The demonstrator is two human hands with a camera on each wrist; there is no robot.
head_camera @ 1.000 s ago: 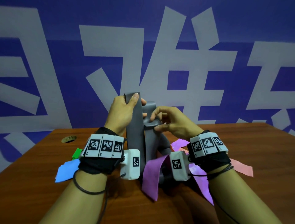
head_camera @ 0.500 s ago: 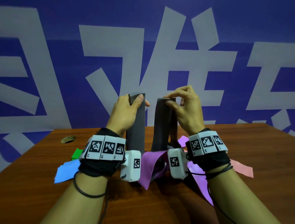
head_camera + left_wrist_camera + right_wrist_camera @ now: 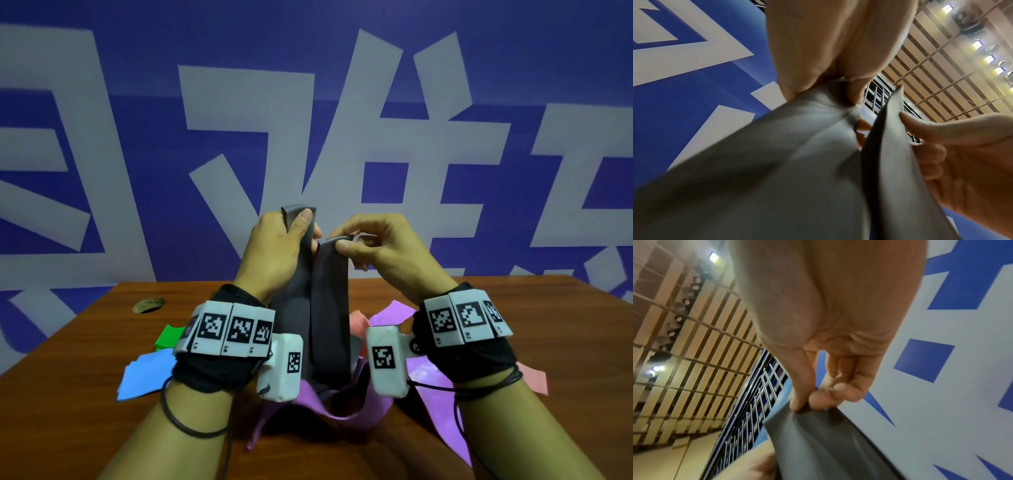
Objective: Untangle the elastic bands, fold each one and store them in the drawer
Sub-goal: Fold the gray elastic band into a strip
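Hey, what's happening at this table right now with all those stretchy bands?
A person is holding up a grey elastic band above a wooden table. The left hand grips one end and the right hand pinches the other, with the two ends close together at the top, as if folding it in half. A purple band, a pink one, a blue one and a green one lie on the table. No drawer is in view.
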